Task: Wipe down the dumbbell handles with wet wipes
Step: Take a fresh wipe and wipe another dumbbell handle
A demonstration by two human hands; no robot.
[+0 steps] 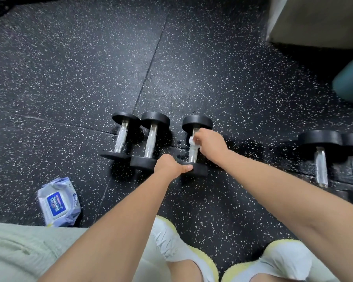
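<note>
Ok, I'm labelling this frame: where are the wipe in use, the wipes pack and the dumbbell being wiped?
wipe (191,141), head view, on its white bunched end.
wipes pack (57,202), head view, on its blue label.
dumbbell being wiped (192,156), head view, on the bare handle below the wipe.

Floor was black rubber with dense white speckle. The dumbbells mid-scene and the pair at right had matte black heads and shiny silver handles. Wipe was white, wipes pack near left was pale lavender-grey with a blue label and white lettering, shoes were white with pale yellow trim, shorts pale green, far-right block beige, rounded object teal.
</note>
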